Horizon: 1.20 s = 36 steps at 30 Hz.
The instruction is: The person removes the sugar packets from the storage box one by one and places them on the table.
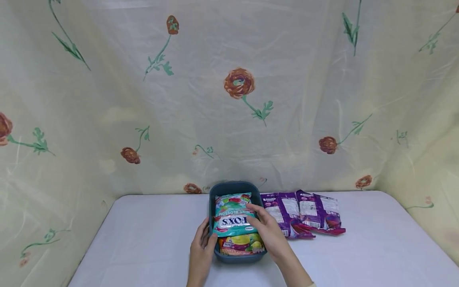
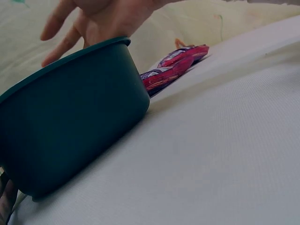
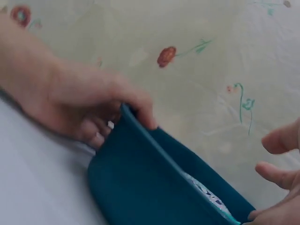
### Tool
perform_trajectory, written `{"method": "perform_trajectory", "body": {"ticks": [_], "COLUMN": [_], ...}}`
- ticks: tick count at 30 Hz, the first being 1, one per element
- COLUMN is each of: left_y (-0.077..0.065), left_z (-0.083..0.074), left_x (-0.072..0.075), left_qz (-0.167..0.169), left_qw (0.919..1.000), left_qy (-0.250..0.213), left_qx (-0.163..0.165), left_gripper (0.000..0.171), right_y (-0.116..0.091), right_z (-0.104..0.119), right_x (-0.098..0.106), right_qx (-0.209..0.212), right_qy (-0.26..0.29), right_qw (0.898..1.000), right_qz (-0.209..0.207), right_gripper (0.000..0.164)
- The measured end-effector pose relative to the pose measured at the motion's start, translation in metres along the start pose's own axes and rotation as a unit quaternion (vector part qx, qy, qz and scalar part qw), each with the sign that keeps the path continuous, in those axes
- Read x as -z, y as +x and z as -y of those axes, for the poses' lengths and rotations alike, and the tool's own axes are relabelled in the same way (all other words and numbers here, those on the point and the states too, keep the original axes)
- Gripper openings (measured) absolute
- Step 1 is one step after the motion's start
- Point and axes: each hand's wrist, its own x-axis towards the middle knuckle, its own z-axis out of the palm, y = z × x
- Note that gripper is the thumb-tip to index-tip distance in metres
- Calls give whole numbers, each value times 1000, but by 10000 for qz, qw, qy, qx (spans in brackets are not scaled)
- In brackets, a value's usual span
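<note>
A dark blue plastic basket point(image 1: 237, 259) stands on the white table, with two candy bags in it. The teal Fox's Mint Blossom bag point(image 1: 232, 209) lies on top, overlapping a yellow fruit-candy bag point(image 1: 242, 244) at the near end. My left hand point(image 1: 201, 247) grips the basket's left side, its thumb hooked over the rim and fingers against the outer wall, as the right wrist view also shows. Over the basket's right side reaches my right hand point(image 1: 268, 231), its fingers spread and relaxed above the Fox's bag. In the left wrist view that right hand point(image 2: 105, 21) appears behind the rim.
Right of the basket lie two groups of purple candy bags, one close to the basket wall point(image 1: 281, 211) and another farther right point(image 1: 319, 211). A floral curtain point(image 1: 287, 119) hangs behind the white table point(image 1: 150, 239) and along its sides.
</note>
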Motion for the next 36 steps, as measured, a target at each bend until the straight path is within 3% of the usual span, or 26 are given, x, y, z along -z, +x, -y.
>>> {"method": "perform_trajectory", "body": {"ticks": [6, 10, 14, 20, 29, 36], "left_y": [0, 0, 0, 1, 1, 0], "left_z": [2, 3, 3, 4, 4, 4], "left_x": [0, 1, 1, -1, -1, -2], "left_qz": [-22, -33, -35, -43, -34, -55], "left_qw": [10000, 9999, 9999, 9998, 9996, 9997], "left_qy": [29, 2, -31, -35, -100, -96], "left_qx": [-65, -131, -166, -178, -250, -221], "left_gripper": [53, 54, 53, 53, 54, 53], "right_y": [0, 0, -1, -2, 2, 7], "right_z": [2, 3, 3, -1, -5, -7], "right_x": [6, 8, 6, -2, -4, 0], "right_qx": [15, -24, -92, -36, -70, -197], "right_qy": [1294, 1623, 1465, 707, 1193, 1323], "right_qw": [9914, 9864, 9890, 9974, 9926, 9865], "right_qz": [198, 272, 187, 124, 238, 941], "right_gripper": [48, 48, 44, 43, 49, 56]}}
